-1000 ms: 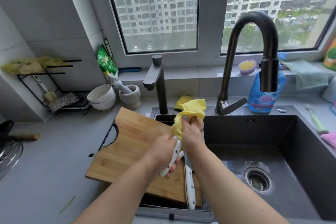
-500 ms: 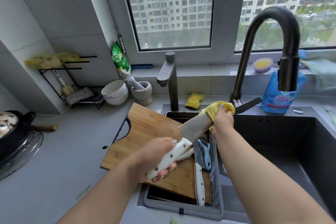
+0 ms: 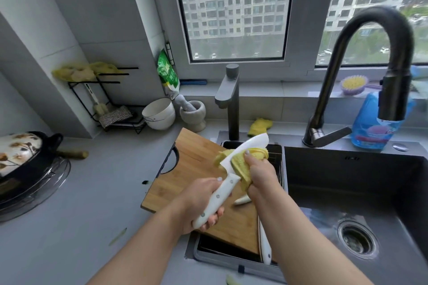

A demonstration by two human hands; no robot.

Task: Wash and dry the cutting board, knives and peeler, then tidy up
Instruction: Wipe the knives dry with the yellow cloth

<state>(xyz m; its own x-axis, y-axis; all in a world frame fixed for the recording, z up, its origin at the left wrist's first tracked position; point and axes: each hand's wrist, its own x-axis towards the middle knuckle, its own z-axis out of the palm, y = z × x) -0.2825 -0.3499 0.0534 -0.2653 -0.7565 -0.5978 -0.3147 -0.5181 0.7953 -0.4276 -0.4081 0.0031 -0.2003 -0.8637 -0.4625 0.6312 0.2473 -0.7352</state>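
Note:
My left hand [image 3: 203, 203] grips the white handle of a knife [image 3: 250, 146] whose pale blade points up and right over the board. My right hand [image 3: 260, 176] presses a yellow cloth [image 3: 240, 164] around the lower part of the blade. The wooden cutting board [image 3: 196, 164] lies tilted across the counter edge and a grey drain tray [image 3: 231, 259] on the sink's left side. A second white-handled knife [image 3: 265, 245] rests on the board's right edge, partly hidden by my right forearm. A small white piece [image 3: 242, 199] lies on the board; the peeler cannot be identified.
The dark sink [image 3: 347, 192] with its drain [image 3: 356, 238] lies to the right under a black tap [image 3: 393, 71]. A smaller tap [image 3: 229, 99], white bowls [image 3: 159, 113], mortar [image 3: 193, 113], rack [image 3: 104, 104] and blue bottle [image 3: 372, 127] line the back. A pot [image 3: 20, 155] sits far left.
The cloth in my right hand slid from the blade's tip back down near the handle, and the knife now tilts more upright. My view shifted right and closer.

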